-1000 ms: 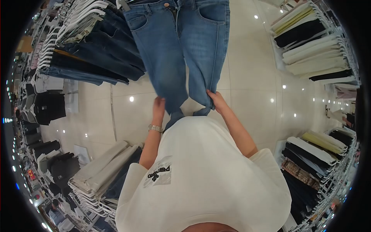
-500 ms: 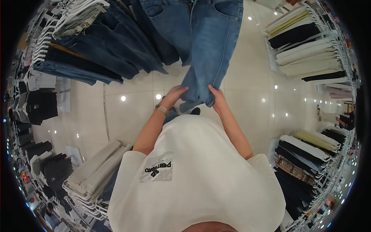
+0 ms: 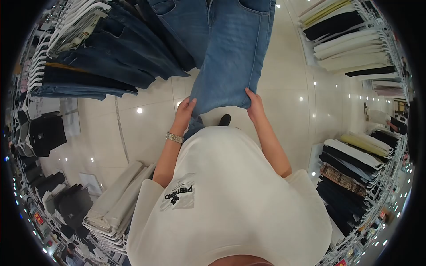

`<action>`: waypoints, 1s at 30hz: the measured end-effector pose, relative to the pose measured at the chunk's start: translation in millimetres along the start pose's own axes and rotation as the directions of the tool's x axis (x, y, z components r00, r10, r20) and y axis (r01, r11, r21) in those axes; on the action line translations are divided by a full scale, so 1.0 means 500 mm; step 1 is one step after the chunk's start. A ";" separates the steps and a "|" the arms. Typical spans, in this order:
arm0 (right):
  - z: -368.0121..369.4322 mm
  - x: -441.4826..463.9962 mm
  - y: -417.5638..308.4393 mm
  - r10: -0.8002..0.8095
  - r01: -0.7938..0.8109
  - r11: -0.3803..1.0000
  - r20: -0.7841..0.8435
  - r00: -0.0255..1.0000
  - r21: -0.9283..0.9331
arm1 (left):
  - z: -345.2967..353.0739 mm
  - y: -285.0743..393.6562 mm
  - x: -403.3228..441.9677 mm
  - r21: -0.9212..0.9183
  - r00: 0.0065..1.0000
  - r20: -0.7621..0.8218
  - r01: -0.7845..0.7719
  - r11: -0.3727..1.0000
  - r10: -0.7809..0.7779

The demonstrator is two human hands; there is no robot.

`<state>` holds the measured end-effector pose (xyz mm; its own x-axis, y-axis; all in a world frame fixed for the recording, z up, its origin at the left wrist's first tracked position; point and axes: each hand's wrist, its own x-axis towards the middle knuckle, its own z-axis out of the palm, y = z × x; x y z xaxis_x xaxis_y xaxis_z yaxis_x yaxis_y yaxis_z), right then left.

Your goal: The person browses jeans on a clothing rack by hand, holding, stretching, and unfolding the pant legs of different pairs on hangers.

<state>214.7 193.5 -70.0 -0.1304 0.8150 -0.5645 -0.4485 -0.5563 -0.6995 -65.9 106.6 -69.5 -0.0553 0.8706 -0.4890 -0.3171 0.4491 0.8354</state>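
While jeans (image 3: 233, 57) run lengthwise, fly points away, hem faces person (image 3: 248, 186)

I wear a loose off-white T-shirt (image 3: 248, 190) with wide short sleeves (image 3: 306, 188) and a shiny greyish chest patch (image 3: 178, 192) bearing black lettering and an emblem. A silver-coloured linked band (image 3: 174, 137) circles my left wrist (image 3: 177, 129); blue trousers (image 3: 192, 129) and a dark shoe (image 3: 225, 119) show below.

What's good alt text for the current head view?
A person's left hand and right hand hold opposite edges of one leg of blue jeans near its hem. The wearer's white shirt fills the lower middle; dark jeans hang at upper left, other clothes line the right, around a shiny tiled floor.
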 end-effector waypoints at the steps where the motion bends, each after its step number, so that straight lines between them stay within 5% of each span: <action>1: -0.003 0.001 0.003 0.027 -0.027 1.000 0.017 0.999 -0.011 | 0.001 -0.001 -0.002 -0.007 1.000 0.001 -0.003 1.000 0.003; 6: -0.061 0.011 0.050 0.155 -0.143 0.978 0.074 0.985 -0.152 | -0.007 -0.063 0.016 0.018 1.000 -0.015 -0.003 1.000 0.003; 13: -0.113 -0.006 0.141 0.430 -0.263 0.765 0.163 0.888 -0.588 | 0.011 -0.093 0.024 -0.088 0.998 -0.010 0.067 0.994 -0.068; 21: -0.116 -0.014 0.138 0.372 -0.299 0.818 0.055 0.927 -0.491 | 0.032 -0.088 0.022 -0.072 0.986 0.044 0.161 0.984 -0.158; 27: -0.116 -0.004 0.101 0.222 -0.198 0.897 0.015 0.975 -0.395 | 0.030 -0.135 0.033 0.161 0.957 0.007 0.285 0.945 -0.290; 30: -0.114 -0.004 0.091 0.182 -0.176 0.933 -0.010 0.983 -0.313 | 0.070 -0.059 -0.006 0.239 0.929 0.212 0.253 0.938 -0.305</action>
<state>245.0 157.2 -125.4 -0.2013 0.6982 -0.6871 -0.1184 -0.7136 -0.6905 -23.4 97.8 -83.9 0.2460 0.7143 -0.6552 -0.0853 0.6893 0.7195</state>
